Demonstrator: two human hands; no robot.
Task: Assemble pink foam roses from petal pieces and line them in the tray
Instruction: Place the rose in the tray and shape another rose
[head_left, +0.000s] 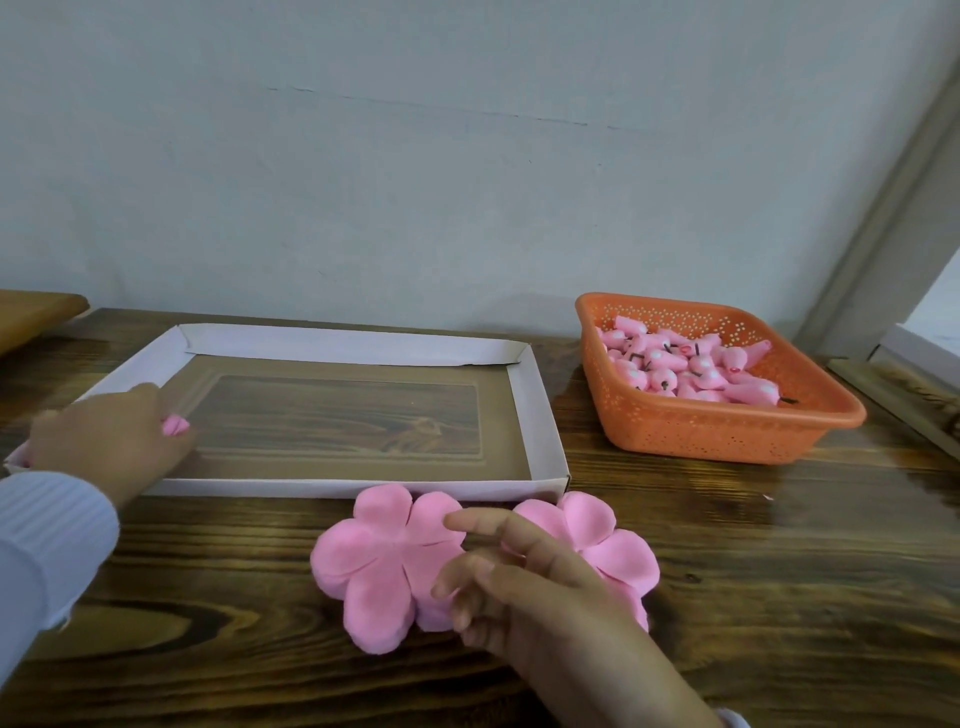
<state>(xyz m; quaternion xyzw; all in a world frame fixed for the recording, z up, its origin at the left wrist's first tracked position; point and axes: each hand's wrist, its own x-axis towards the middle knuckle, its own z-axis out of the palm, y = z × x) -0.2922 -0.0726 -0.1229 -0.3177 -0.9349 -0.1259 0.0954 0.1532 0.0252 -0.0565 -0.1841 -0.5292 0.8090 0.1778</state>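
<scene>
Pink foam rose (175, 426), mostly hidden behind the left hand (111, 436), lies at the near-left corner of the cardboard tray (540, 415); this looks like the placing step. Whether those fingers pinch it or merely touch it cannot be told. The right hand (540, 597), fingers loosely spread, is over the left petal stack (374, 566); next it should lift one layer. The second stack (618, 551) is partly covered. Buds (691, 364) fill the far-right basket (727, 431).
</scene>
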